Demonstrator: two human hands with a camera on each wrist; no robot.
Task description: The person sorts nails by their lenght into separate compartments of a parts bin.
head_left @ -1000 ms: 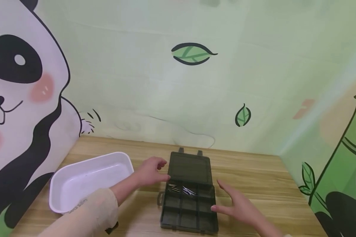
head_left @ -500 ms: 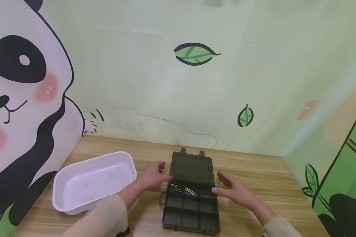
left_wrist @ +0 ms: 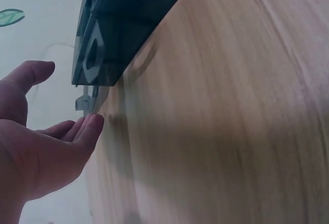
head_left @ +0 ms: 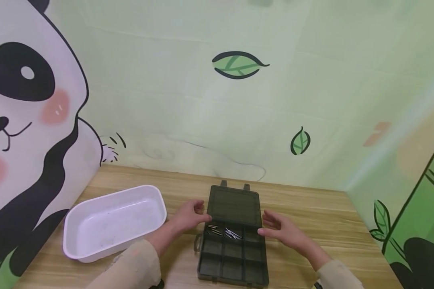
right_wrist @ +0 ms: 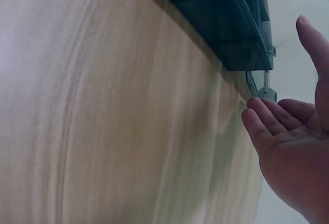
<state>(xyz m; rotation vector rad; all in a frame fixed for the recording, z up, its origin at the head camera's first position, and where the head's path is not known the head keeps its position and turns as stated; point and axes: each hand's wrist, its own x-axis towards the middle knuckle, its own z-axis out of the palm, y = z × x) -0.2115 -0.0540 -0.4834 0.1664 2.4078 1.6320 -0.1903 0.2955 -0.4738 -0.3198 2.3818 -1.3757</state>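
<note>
A dark translucent compartment box (head_left: 233,252) lies on the table with its lid (head_left: 234,205) folded back, away from me. Several brass-coloured pins (head_left: 213,229) fill part of its far left compartment, and several silver nail-like pins (head_left: 233,233) lie in the one beside it. At the lid's left side is my left hand (head_left: 189,216), fingers loosely bent, its thumb close to the box edge. My right hand (head_left: 285,229) is on the opposite side with its thumb near the box's right edge. Both wrist views show bare palms, with the left hand (left_wrist: 43,147) and right hand (right_wrist: 293,142) holding nothing.
A white plastic tub (head_left: 90,251) stands on the wooden table (head_left: 311,204), left of the box. A small handle (head_left: 197,243) sticks out from the box's left side. A printed cloth wall (head_left: 166,100) rises behind the table.
My right hand has moved up and away from me along the box's right side, from the compartments toward the lid. My left hand has shifted only slightly. The box stays open in place.
</note>
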